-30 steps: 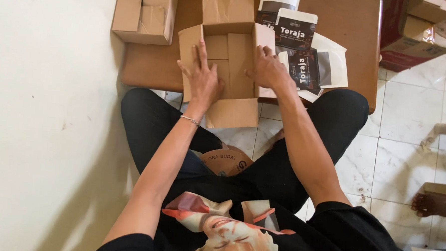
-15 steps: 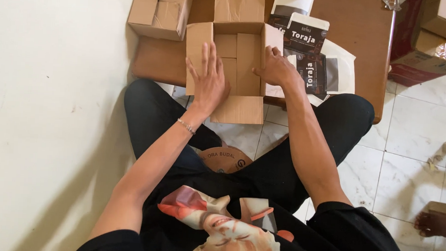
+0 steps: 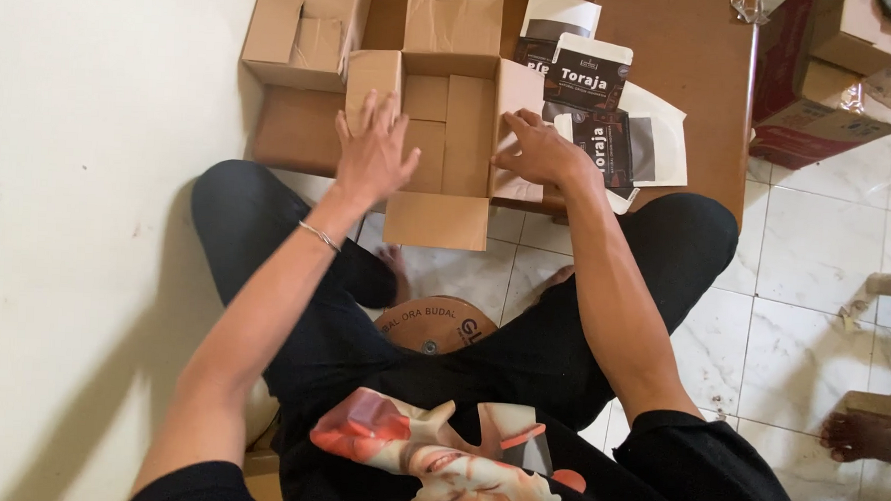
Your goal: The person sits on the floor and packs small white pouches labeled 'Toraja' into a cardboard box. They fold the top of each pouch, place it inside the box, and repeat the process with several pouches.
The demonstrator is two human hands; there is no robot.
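An open brown cardboard box (image 3: 451, 121) sits on a low brown table (image 3: 692, 101), its four flaps spread out. My left hand (image 3: 375, 152) hovers over the box's left side with fingers spread, holding nothing. At the box's right edge, my right hand (image 3: 540, 149) has its fingers on the right flap. Black and white pouches (image 3: 597, 112) lie just right of the box on the table.
A second open cardboard box (image 3: 300, 29) stands at the table's back left against a pale wall. More boxes (image 3: 839, 72) are stacked at the far right on the tiled floor. Another person's bare foot (image 3: 868, 439) rests by a chair leg at the right.
My left hand has lifted off the box's left flap and now hovers with fingers spread. The right hand stays at the right flap. The camera view has shifted slightly.
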